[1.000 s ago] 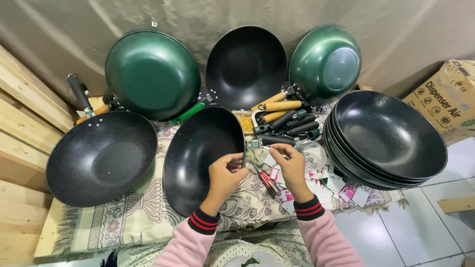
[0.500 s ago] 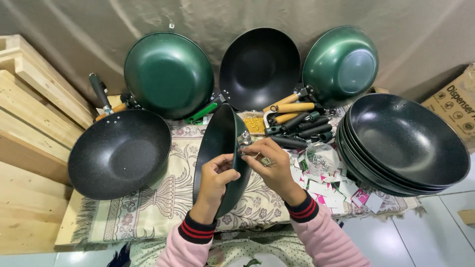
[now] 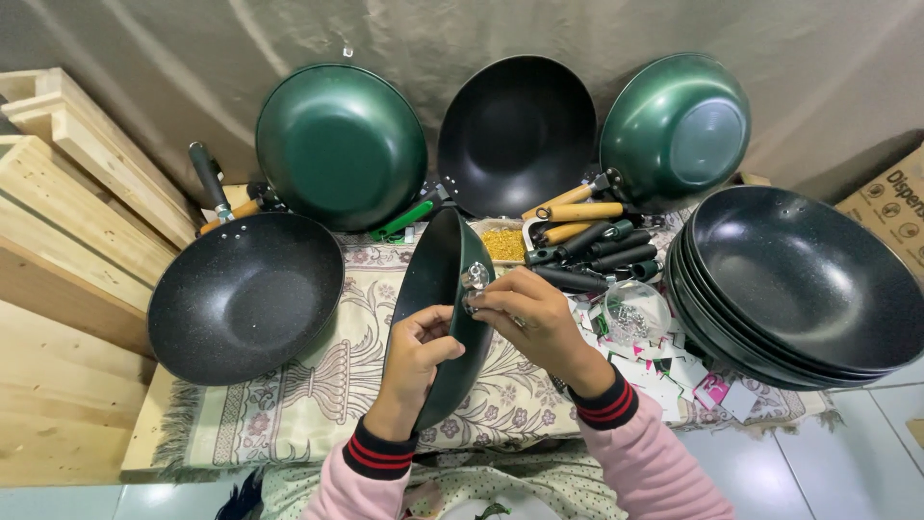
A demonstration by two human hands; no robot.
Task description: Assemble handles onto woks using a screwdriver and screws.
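Brown cardboard box (image 3: 890, 207) far right; small pink packet (image 3: 710, 390).

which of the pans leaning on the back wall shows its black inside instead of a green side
The middle pan, between the two green ones. It faces out with its dark black interior, while the left pan and the right pan show green surfaces.

dark green wok (image 3: 438, 318) stands on edge above the patterned cloth, metal bracket (image 3: 474, 278) at rim.

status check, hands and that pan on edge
Left hand grips green pan rim, pan on edge. Right hand pinches small metal fitting at rim. Nothing in the way.
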